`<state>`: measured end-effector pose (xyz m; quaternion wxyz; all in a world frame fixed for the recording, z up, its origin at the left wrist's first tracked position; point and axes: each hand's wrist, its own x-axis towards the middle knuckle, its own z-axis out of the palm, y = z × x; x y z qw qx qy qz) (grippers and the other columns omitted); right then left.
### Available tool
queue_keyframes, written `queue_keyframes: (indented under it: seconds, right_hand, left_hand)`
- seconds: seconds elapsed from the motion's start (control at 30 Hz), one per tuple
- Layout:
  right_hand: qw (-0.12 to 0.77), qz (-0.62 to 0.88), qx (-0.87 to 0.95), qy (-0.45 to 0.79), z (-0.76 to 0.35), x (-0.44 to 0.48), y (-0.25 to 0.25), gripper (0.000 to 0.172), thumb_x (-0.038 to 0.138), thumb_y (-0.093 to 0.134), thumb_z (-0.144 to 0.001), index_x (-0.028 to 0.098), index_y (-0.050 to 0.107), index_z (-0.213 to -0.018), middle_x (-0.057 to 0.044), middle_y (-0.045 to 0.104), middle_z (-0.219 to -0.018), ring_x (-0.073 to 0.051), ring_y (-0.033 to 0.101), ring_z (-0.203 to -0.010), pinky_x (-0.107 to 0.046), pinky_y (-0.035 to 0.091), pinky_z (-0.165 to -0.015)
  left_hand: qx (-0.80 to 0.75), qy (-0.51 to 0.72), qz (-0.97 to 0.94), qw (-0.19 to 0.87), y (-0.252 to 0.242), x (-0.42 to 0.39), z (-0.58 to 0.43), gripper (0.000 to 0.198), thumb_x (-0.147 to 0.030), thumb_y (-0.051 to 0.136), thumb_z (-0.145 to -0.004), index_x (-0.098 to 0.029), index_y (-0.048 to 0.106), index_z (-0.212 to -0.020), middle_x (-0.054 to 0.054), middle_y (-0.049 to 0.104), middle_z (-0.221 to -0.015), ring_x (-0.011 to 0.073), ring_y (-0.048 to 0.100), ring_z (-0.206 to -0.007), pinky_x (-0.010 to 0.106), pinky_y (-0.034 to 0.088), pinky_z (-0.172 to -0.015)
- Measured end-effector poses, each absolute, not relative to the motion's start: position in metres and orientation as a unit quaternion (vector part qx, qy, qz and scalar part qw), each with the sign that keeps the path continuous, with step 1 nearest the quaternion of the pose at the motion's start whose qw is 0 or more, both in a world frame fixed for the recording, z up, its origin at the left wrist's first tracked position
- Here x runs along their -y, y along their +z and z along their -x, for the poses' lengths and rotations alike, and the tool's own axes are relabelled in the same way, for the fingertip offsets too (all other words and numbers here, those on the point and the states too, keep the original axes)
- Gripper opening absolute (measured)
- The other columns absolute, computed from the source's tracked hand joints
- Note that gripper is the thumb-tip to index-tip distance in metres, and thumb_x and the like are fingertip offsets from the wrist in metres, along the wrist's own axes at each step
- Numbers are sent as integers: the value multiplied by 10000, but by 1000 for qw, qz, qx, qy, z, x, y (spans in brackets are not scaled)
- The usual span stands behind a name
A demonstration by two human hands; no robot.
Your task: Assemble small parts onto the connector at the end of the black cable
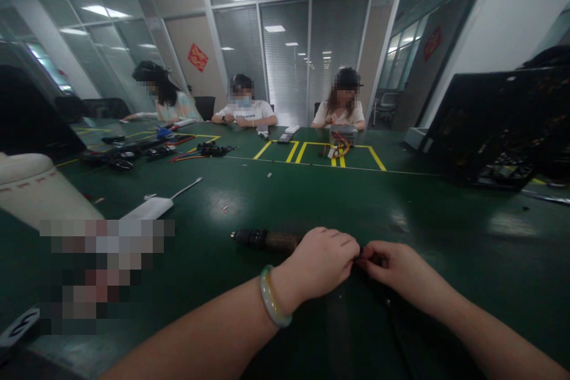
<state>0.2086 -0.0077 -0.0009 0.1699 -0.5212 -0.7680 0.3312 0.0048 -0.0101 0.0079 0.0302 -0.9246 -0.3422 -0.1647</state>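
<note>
An electric screwdriver [278, 241] lies level just over the green tabletop, its black nose and metal tip pointing left. My left hand [323, 261], with a pale green bangle at the wrist, is closed around the rear of its brown body. At the tail end, the fingers of my right hand [396, 264] are pinched together close to my left fingertips. They grip a small dark part there, apparently the cord end of the screwdriver. A dark cord [394, 320] runs down from below my right hand toward the near edge. My fingers hide the exact joint.
At left stand a cream-coloured container [48, 196] and a white adapter [149, 209] with a short cable. Tangled cables [120, 154] lie farther back. A black computer case [490, 124] is at right. Across the table sit several people, one behind a power supply [344, 135].
</note>
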Motion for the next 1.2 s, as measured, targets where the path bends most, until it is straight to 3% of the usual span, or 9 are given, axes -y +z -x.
queue_keyframes:
  seconds: [0.17,0.37,0.63,1.2]
  right_hand:
    - [170,517,765,344,-210,6,-5,181,344,564,-837,199,672,-822,12,665,-699,-145,584,-623,-217,392,-544]
    - [173,518,774,320,-212,5,-10,186,346,558,-841,192,655,-805,15,656,-696,-144,578,-628,-227,395,-565]
    - [162,519,772,329,-209,8,-1,177,330,546,-844,194,653,-806,14,650,-689,-142,572,-615,-224,377,-543]
    - [165,516,766,346,-212,6,-10,174,346,555,-858,210,660,-833,18,662,-705,-140,579,-624,-215,374,-533]
  left_hand:
    - [353,-164,921,21,10,11,-4,68,-245,566,-868,-187,576,-901,12,646,-951,171,613,-890,315,454,-775]
    - [346,-189,919,19,7,11,-5,107,-219,564,-860,-193,576,-963,31,650,-1043,189,606,-976,351,429,-902]
    - [345,-177,921,19,5,10,-5,98,-222,558,-863,-197,581,-955,25,647,-1080,186,594,-1020,353,427,-926]
    - [364,-153,918,27,6,8,-5,46,-228,550,-867,-192,543,-894,13,635,-902,180,593,-826,312,446,-735]
